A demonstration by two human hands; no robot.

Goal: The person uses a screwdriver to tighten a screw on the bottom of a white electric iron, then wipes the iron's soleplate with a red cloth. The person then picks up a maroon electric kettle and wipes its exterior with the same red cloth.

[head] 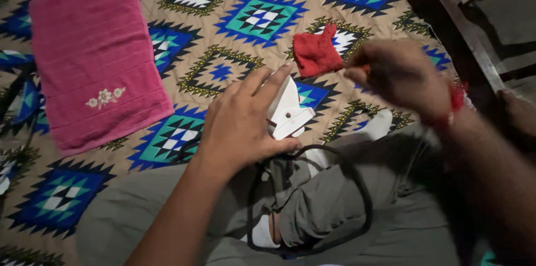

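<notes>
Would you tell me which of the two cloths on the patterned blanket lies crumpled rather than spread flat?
The small red cloth, bunched up near the right hand. The larger pink towel with embroidered flowers lies spread flat at the far left.

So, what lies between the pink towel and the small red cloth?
In the head view, only bare patterned blanket lies between pink towel and red cloth.

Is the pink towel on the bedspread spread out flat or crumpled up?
Spread flat. The pink towel lies smoothed out as a rectangle on the patterned bedspread, its embroidered flower showing, unlike the small red cloth, which is bunched up.
</notes>
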